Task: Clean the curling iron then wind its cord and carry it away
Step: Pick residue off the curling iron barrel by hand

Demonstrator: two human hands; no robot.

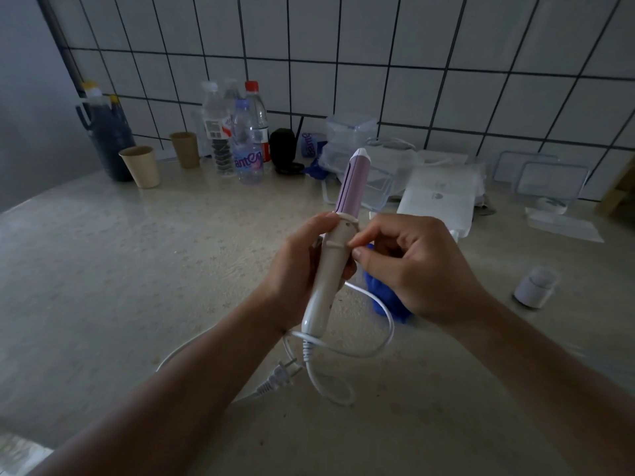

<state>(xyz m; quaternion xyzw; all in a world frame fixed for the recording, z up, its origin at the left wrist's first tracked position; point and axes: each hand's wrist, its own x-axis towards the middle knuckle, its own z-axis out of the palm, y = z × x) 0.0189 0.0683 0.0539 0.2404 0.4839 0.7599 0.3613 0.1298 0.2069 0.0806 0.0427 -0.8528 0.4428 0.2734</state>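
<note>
The left hand wraps the white handle of the curling iron, fingers curled around it, holding it above the surface with the purple barrel tilted up and away. The right hand sits just right of the iron, its thumb and forefinger pressed together at the handle's edge; what they pinch I cannot tell. A blue cloth shows below that hand. The cord loops loosely beneath the iron, its plug lying below the handle's end.
</note>
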